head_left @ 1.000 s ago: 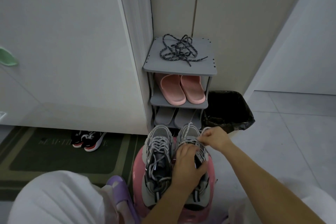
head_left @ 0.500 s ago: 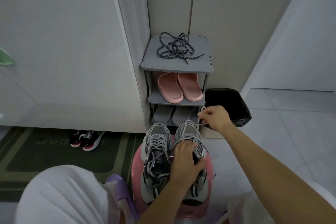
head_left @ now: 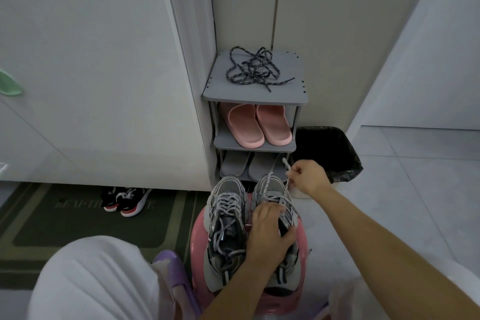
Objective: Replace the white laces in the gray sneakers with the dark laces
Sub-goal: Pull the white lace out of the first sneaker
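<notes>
My right hand (head_left: 307, 176), low and just right of centre, pinches the white lace (head_left: 286, 167), which stretches up from the right-side gray sneaker (head_left: 271, 187). My left hand (head_left: 267, 235) curls over that sneaker's middle, gripping it. Its laced twin (head_left: 226, 213) sits touching it on the pink stool (head_left: 198, 236). The dark laces (head_left: 255, 70) lie tangled atop the gray shoe rack (head_left: 254, 95), upper centre.
</notes>
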Motion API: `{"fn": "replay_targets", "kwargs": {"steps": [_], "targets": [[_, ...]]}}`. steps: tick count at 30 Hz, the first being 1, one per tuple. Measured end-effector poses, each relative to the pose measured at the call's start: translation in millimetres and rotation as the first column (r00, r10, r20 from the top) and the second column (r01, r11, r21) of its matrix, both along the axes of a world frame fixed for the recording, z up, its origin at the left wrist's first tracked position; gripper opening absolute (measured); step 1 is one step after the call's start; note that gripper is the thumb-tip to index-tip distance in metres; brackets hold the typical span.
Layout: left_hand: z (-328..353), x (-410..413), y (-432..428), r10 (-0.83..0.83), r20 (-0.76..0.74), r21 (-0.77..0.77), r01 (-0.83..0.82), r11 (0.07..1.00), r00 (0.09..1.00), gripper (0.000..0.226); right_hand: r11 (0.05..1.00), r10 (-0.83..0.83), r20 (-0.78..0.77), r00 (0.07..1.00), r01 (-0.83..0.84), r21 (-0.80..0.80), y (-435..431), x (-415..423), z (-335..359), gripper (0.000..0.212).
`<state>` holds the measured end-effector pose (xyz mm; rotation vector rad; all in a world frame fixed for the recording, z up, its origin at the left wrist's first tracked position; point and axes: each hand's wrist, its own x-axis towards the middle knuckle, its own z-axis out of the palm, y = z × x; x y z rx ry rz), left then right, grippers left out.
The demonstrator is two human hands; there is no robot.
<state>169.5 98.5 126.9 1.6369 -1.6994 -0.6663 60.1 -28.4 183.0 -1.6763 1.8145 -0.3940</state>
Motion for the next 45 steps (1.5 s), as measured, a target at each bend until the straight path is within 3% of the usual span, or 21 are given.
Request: {"fn": "replay_targets", "kwargs": {"steps": [5,7,10,15,17,22,26,29,33,37,41,45], "targets": [[0.7,-0.6,0.7,0.008,0.002,-0.019,-0.008,1.000,1.000,0.036,0.985,-0.148,0.272,0.951,0.168,-0.051,-4.4,-4.1,9.9,0.017],[0.4,-0.6,0.1,0.009,-0.003,-0.019,-0.009,1.000,1.000,0.036,0.988,-0.152,0.225,0.962,0.155,0.008,-0.4,-5.5,1.8,0.022],[-0.5,0.1,-0.1,0.002,-0.001,0.004,-0.002,1.000,1.000,0.039,0.982,-0.006,0.021,1.000,0.001,0.190,14.4,-2.6,-13.2,0.030],[0.2,0.1,-0.2,-0.014,0.008,0.031,0.014,0.999,1.000,0.050,0.994,0.005,-0.065,0.998,0.003,0.112,21.6,0.5,-32.7,0.028],[0.6,0.2,0.4,-0.014,0.002,0.037,0.014,0.999,1.000,0.052,0.992,-0.070,-0.002,0.998,0.070,0.103,17.4,-2.4,-38.2,0.019],[-0.3,0.5,-0.3,-0.013,0.011,0.034,0.012,0.999,1.000,0.041,0.985,-0.145,0.115,0.983,0.133,0.110,18.4,-4.8,-44.9,0.022],[-0.6,0.2,-0.6,-0.006,0.025,0.037,0.005,0.999,1.000,0.042,0.992,-0.011,0.023,1.000,0.008,0.123,24.9,-1.2,-34.8,0.040],[-0.4,0.0,-0.5,-0.011,0.025,0.045,0.010,0.999,1.000,0.041,0.995,-0.010,-0.043,0.999,0.014,0.095,24.5,1.5,-37.8,0.035],[0.2,-0.4,-0.4,-0.006,0.023,0.047,0.005,0.999,1.000,0.041,0.974,-0.203,0.198,0.959,0.178,0.138,20.1,-3.1,-37.3,0.021],[0.6,-0.2,-0.6,-0.012,0.035,0.060,0.010,0.998,0.999,0.041,0.988,-0.077,0.182,0.980,0.051,0.144,21.0,-7.5,-33.3,0.023],[13.8,5.2,-4.9,-0.028,-0.033,0.077,0.030,0.997,0.999,0.035,0.985,0.113,0.023,0.993,-0.115,0.132,30.2,-10.1,-26.4,0.022],[29.3,22.0,-32.6,0.179,-0.124,0.137,-0.162,0.977,0.976,0.027,0.984,0.173,-0.018,0.985,-0.172,0.053,43.7,-5.7,-17.6,0.020]]}}
